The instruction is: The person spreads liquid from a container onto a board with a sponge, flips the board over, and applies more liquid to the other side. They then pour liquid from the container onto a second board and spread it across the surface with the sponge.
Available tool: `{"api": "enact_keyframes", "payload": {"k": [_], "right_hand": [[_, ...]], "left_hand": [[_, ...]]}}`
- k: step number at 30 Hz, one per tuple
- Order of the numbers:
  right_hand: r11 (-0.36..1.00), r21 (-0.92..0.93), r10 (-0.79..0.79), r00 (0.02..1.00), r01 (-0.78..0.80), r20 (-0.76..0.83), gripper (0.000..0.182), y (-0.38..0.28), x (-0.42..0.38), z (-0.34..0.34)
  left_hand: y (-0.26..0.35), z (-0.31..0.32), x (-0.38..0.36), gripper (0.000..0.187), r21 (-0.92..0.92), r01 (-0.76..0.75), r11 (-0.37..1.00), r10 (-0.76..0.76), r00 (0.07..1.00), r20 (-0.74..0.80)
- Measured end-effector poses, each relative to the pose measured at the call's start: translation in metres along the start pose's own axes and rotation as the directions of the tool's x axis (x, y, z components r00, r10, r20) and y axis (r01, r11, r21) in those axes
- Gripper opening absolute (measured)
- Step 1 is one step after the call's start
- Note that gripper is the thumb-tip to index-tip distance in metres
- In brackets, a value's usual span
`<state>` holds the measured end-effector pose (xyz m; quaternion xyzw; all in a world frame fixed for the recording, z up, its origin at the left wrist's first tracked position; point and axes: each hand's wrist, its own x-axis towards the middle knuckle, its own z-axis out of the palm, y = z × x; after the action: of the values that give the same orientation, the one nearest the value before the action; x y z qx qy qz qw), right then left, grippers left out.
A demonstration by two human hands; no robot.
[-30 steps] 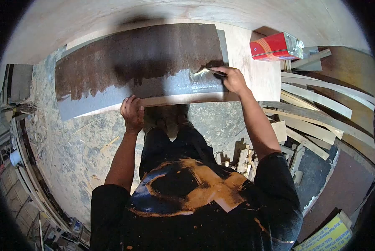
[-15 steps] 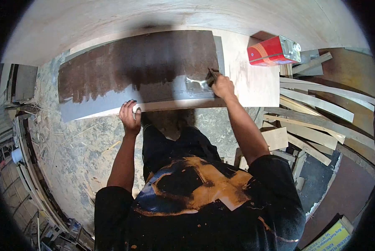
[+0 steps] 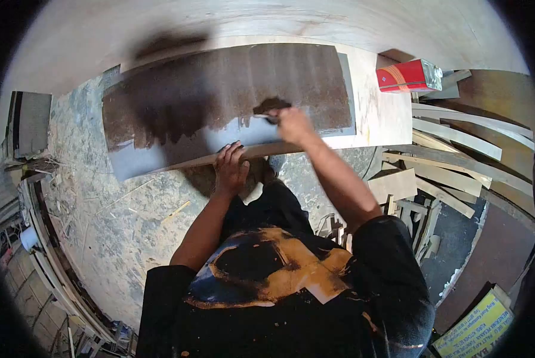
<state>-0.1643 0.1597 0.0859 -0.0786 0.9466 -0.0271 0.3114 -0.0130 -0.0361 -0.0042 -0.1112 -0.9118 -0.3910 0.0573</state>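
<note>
A large grey sheet (image 3: 151,156) lies on a pale wooden board (image 3: 378,122). Most of it carries a wet-looking dark brown coating (image 3: 237,77), with a ragged edge along the near grey strip. My right hand (image 3: 295,127) is closed round a dark brown spreading tool (image 3: 271,106), blurred by motion, over the lower edge of the coating. My left hand (image 3: 231,168) rests at the near edge of the sheet, fingers stretched out on the grey strip, holding nothing loose.
A red metal can (image 3: 401,76) stands at the board's far right corner. Wooden strips and offcuts (image 3: 452,140) pile up on the right. Long slats (image 3: 58,262) line the left side, and the floor (image 3: 118,215) is littered with shavings. A yellow printed box (image 3: 476,328) sits at lower right.
My right hand has swept left with the spreading tool from the sheet's right end. My left hand has shifted right along the near edge. The view has turned slightly.
</note>
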Motion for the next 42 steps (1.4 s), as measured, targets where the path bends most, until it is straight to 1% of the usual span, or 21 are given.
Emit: {"api": "enact_keyframes", "payload": {"k": [1, 3, 7, 8, 9, 12, 14, 15, 17, 19, 23, 24, 27, 29, 31, 33, 37, 39, 40, 41, 42], "right_hand": [[0.993, -0.063, -0.098, 0.995, 0.097, -0.012, 0.042, 0.014, 0.006, -0.004], [0.982, -0.079, -0.186, 0.952, 0.172, -0.243, 0.048, 0.041, 0.011, -0.003], [0.975, -0.071, -0.218, 0.876, 0.208, -0.429, 0.055, 0.048, -0.013, 0.064], [0.965, -0.015, -0.245, 0.884, 0.261, -0.398, 0.054, 0.049, -0.027, 0.080], [0.973, -0.048, -0.227, 0.908, 0.224, -0.352, 0.053, 0.042, -0.047, 0.086], [0.967, 0.003, -0.237, 0.903, 0.255, -0.358, 0.055, 0.056, -0.069, 0.088], [0.953, 0.068, -0.280, 0.944, 0.295, -0.174, 0.057, 0.069, -0.069, 0.060], [0.927, 0.123, -0.310, 0.907, 0.355, -0.286, 0.058, 0.082, -0.057, 0.054], [0.984, 0.022, -0.162, 0.940, 0.177, -0.299, 0.054, 0.080, -0.040, 0.007], [0.997, 0.013, -0.069, 0.926, 0.080, -0.372, 0.052, 0.080, -0.016, -0.004], [1.000, -0.001, -0.008, 0.938, 0.008, -0.347, 0.047, 0.065, -0.016, 0.039], [0.996, -0.046, -0.085, 0.917, 0.073, -0.390, 0.043, 0.066, -0.022, 0.060], [0.972, -0.094, -0.234, 0.934, 0.216, -0.269, 0.046, 0.063, -0.048, 0.064], [0.970, -0.127, -0.232, 0.948, 0.208, -0.219, 0.044, 0.064, -0.051, 0.046], [0.846, -0.335, -0.446, 0.895, 0.415, -0.017, 0.041, 0.066, -0.050, 0.021], [0.818, -0.316, -0.504, 0.864, 0.481, 0.010, 0.042, 0.095, -0.040, 0.021], [0.883, -0.267, -0.415, 0.908, 0.385, -0.063, 0.046, 0.135, -0.050, 0.016], [0.994, -0.065, -0.088, 0.996, 0.087, -0.019, 0.046, 0.144, -0.055, 0.014], [0.987, 0.150, 0.055, 0.998, -0.052, -0.017, 0.045, 0.150, -0.050, 0.020], [0.987, 0.149, 0.057, 0.998, -0.053, -0.019, 0.045, 0.148, -0.049, 0.029], [0.981, 0.163, 0.123, 0.986, -0.103, -0.117, 0.045, 0.142, -0.048, 0.040]], "left_hand": [[-0.003, 0.000, -0.002, 0.039, -0.001, 0.014, 1.000, -0.014, 1.000, 0.002], [-0.006, 0.004, -0.005, 0.039, 0.015, -0.032, 0.999, 0.032, 0.999, -0.001], [-0.004, 0.002, -0.004, 0.037, -0.001, -0.017, 1.000, 0.017, 1.000, 0.003], [-0.005, 0.002, -0.006, 0.037, -0.003, -0.019, 1.000, 0.019, 1.000, 0.005], [-0.005, 0.004, -0.007, 0.036, 0.005, -0.009, 1.000, 0.009, 1.000, -0.002], [-0.001, 0.003, -0.003, 0.035, 0.002, 0.004, 1.000, -0.004, 1.000, 0.003], [-0.005, 0.006, -0.003, 0.035, 0.013, 0.029, 0.999, -0.029, 0.999, 0.021], [-0.004, 0.006, -0.001, 0.035, 0.016, 0.031, 0.999, -0.031, 0.999, 0.015], [-0.002, 0.004, -0.004, 0.037, 0.010, 0.020, 1.000, -0.020, 1.000, -0.002], [0.001, 0.003, -0.004, 0.035, 0.026, 0.013, 1.000, -0.013, 1.000, -0.013], [-0.001, 0.005, -0.002, 0.033, -0.010, -0.014, 1.000, 0.014, 0.999, -0.052], [-0.003, 0.005, -0.004, 0.033, -0.010, -0.019, 1.000, 0.018, 0.999, -0.044], [-0.005, 0.007, 0.002, 0.033, -0.013, -0.083, 0.996, 0.081, 0.993, -0.082], [-0.005, 0.001, -0.002, 0.036, 0.002, -0.015, 1.000, 0.015, 0.999, 0.032], [-0.006, 0.001, -0.001, 0.036, -0.002, 0.001, 1.000, -0.001, 0.999, 0.040], [-0.005, -0.001, -0.002, 0.037, -0.034, 0.004, 0.999, -0.002, 0.999, 0.050], [-0.008, 0.006, -0.005, 0.037, -0.026, 0.002, 1.000, -0.001, 0.999, 0.038], [-0.008, 0.006, -0.004, 0.036, -0.013, -0.024, 1.000, 0.024, 1.000, -0.007], [-0.009, 0.006, -0.003, 0.036, -0.015, -0.032, 0.999, 0.032, 0.999, -0.011], [-0.009, 0.005, -0.004, 0.036, -0.023, -0.029, 0.999, 0.029, 1.000, -0.003], [-0.008, 0.004, -0.005, 0.036, -0.030, -0.023, 0.999, 0.023, 1.000, 0.007]]}}
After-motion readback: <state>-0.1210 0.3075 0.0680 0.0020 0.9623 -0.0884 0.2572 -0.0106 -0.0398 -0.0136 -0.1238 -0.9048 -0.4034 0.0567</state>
